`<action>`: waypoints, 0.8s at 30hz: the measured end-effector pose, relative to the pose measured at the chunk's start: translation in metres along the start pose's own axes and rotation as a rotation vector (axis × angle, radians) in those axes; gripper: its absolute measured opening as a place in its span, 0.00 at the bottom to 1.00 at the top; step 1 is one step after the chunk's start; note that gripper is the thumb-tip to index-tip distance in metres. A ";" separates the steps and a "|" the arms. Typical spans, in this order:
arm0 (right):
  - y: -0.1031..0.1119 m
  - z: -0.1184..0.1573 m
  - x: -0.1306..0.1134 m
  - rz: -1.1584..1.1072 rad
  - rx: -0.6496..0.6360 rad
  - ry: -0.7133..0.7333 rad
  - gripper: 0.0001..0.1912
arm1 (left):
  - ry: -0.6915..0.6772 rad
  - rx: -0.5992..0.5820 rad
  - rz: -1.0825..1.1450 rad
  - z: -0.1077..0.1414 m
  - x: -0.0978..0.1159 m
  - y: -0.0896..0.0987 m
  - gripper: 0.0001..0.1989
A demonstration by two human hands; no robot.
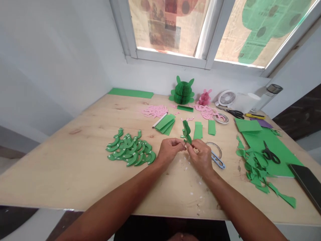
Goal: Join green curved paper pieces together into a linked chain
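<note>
A wavy green paper cutout (186,130), which looks like a thin stack of layers, stands upright between my hands above the table. My right hand (201,153) pinches its lower end between thumb and fingers. From the other side, my left hand (171,149) is closed with its fingertips at the cutout's bottom edge. The exact grip there is partly hidden. Left of my left hand lies a pile of curved green paper pieces (130,149) with small white strips on them. A blue cutter (218,160) and a roll of tape (220,149) rest beside my right hand.
Folded green paper (165,124), a white pen (159,120) and pink cutouts (155,110) lie beyond my hands. To the right are green scraps (255,167), black scissors (271,153) and a phone (306,182). A green paper figure (183,92) and a small fan (226,98) stand by the wall.
</note>
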State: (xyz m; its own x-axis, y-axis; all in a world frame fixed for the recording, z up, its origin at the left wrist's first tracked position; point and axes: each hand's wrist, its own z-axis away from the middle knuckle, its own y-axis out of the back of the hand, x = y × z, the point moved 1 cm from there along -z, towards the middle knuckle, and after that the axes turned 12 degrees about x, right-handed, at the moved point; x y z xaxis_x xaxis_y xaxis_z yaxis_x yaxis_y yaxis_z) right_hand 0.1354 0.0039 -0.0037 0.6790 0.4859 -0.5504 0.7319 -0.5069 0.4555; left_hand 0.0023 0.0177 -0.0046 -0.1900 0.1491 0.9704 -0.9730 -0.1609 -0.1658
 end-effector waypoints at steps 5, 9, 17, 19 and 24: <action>-0.001 0.002 0.002 0.012 -0.002 0.032 0.09 | 0.012 0.017 0.011 -0.001 0.000 -0.001 0.04; -0.001 0.001 0.001 0.008 -0.010 0.029 0.09 | 0.014 0.026 0.005 -0.001 0.001 -0.001 0.02; 0.000 -0.001 -0.001 -0.075 -0.016 -0.079 0.13 | -0.034 0.030 -0.017 0.000 0.004 0.000 0.02; -0.001 -0.002 0.001 -0.127 -0.029 -0.165 0.16 | -0.041 0.024 -0.023 0.000 0.004 0.000 0.02; -0.003 -0.002 0.006 -0.258 -0.052 -0.403 0.20 | -0.043 0.005 -0.044 0.000 0.004 0.000 0.03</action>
State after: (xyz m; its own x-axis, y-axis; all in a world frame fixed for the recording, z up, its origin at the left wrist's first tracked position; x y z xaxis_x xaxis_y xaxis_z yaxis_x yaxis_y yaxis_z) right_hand 0.1373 0.0098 -0.0077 0.4060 0.2708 -0.8728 0.8824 -0.3647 0.2972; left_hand 0.0014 0.0185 -0.0006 -0.1411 0.1137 0.9834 -0.9796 -0.1596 -0.1221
